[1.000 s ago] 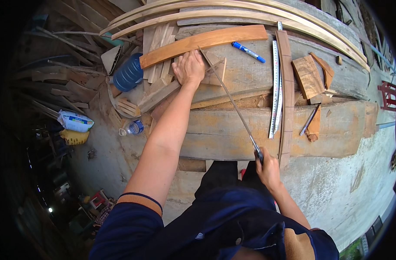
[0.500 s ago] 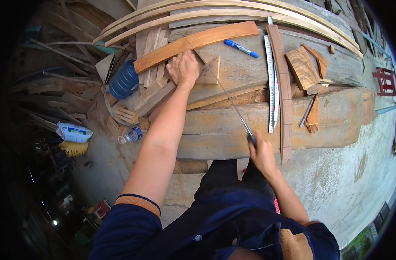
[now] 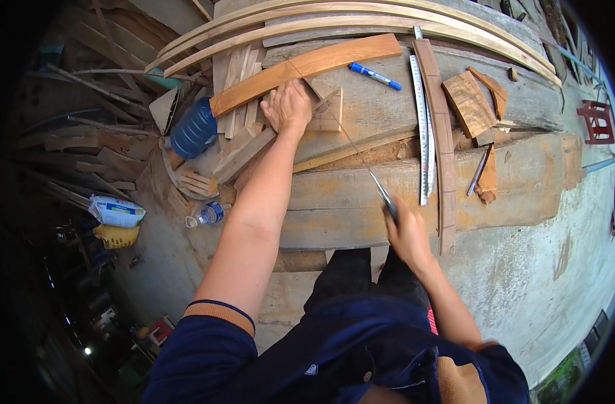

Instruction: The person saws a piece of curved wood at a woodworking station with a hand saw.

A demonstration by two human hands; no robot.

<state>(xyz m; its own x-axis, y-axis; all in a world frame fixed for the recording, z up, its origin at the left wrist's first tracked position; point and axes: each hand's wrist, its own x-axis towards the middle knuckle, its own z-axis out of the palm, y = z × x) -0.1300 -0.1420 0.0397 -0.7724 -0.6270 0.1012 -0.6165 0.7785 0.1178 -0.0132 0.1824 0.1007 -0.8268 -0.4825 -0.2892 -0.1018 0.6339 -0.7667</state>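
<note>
Printing shows on several things: a white-and-blue sack [image 3: 117, 211] bears a printed panel, the yellow sack [image 3: 116, 236] under it has dark marks, and a small bottle [image 3: 212, 213] wears a blue label. The blue marker [image 3: 375, 76] has a pale printed band, too small to read, and a white tape [image 3: 423, 135] with fine graduations lies beside a brown strip [image 3: 444, 141] crossed by dark lines. The right grip [image 3: 408, 232] is closed round the handle of a saw [image 3: 381, 190] — fingers wrapped, knuckles upward — and the saw slants forward and left to the orange board [image 3: 348, 55], crossing its near edge. The left grip [image 3: 287, 108] presses at that same edge, just left of the saw; how far its fingers spread cannot be told. The board lies aslant across the far part of the counter [image 3: 523, 195].
</note>
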